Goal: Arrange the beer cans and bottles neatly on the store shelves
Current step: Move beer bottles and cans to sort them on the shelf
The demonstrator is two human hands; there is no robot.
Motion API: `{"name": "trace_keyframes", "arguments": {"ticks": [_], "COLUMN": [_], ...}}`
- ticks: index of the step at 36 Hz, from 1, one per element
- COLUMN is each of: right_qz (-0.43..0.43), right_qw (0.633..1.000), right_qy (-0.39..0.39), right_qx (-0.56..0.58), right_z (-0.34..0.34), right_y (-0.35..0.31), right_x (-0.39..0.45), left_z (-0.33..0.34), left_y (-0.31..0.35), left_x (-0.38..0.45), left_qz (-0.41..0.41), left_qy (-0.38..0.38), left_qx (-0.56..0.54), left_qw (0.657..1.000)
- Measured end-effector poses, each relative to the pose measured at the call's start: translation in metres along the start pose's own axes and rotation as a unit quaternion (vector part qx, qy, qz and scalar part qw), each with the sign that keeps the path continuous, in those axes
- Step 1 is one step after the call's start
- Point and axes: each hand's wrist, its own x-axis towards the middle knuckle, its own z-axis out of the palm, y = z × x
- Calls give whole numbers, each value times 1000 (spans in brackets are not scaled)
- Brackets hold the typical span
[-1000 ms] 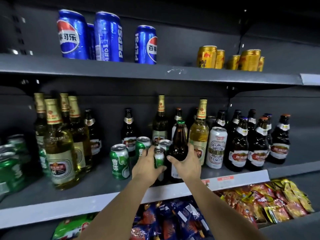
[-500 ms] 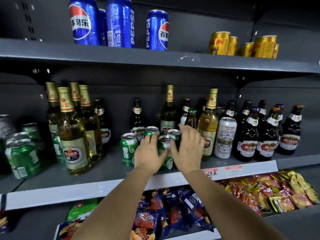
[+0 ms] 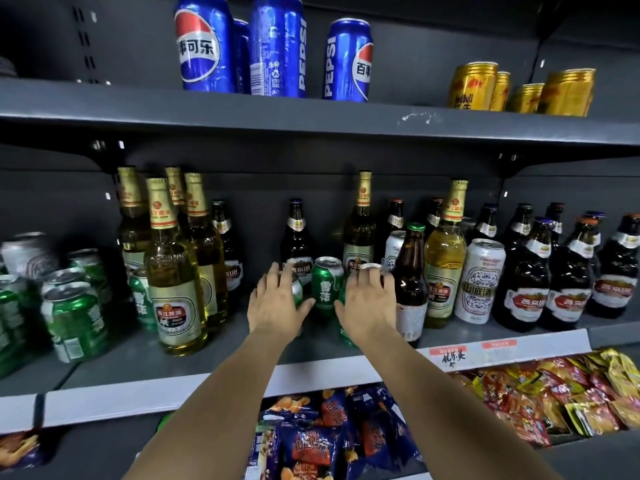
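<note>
Three green cans point(image 3: 326, 285) stand close together at the middle of the beer shelf point(image 3: 214, 355). The left hand point(image 3: 277, 304) wraps around the left can, and the right hand point(image 3: 369, 306) wraps around the right can; the middle can stands free between them. Just right of the cans is a brown bottle point(image 3: 410, 282), then a yellow bottle point(image 3: 445, 258) and a white can point(image 3: 479, 282).

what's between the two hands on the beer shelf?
In the head view, one upright green beer can stands between the left hand and the right hand; each hand covers another green can.
</note>
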Motion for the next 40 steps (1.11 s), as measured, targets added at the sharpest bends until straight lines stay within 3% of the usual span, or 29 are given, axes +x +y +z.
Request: {"name": "trace_keyframes", "arguments": {"ticks": [4,9,14,19,26,31,40], "right_qz": [5,6,-3,-90,-140,-170,-271], "right_qw": [1000,997,989,984,965,941,889], "right_qy": [7,11,-21,-11,36,51,52], "right_qx": [24,75,149,152,221,289,365], "right_z": [2,3,2,-4,-24,-46,-70], "right_y": [0,1,-11,-28,-49,-65,-126], "right_x": [0,1,-1,-4,-14,-26,-54], "left_z": [0,-6,-10,-17,-48,-84,-132], "left_y": [-2,-3,-4,-8,-26,-42,-96], "left_x": [4,8,0,-19,-52,-71,-132], "left_qz": [-3,-3,-29,-61,-94,-152,-255], "left_qy": [18,27,23,50,75,125,135], "left_qx": [-37,-6,-18,-32,15,24,94], "left_qw": [999,1000,999,996,993,980,953]}}
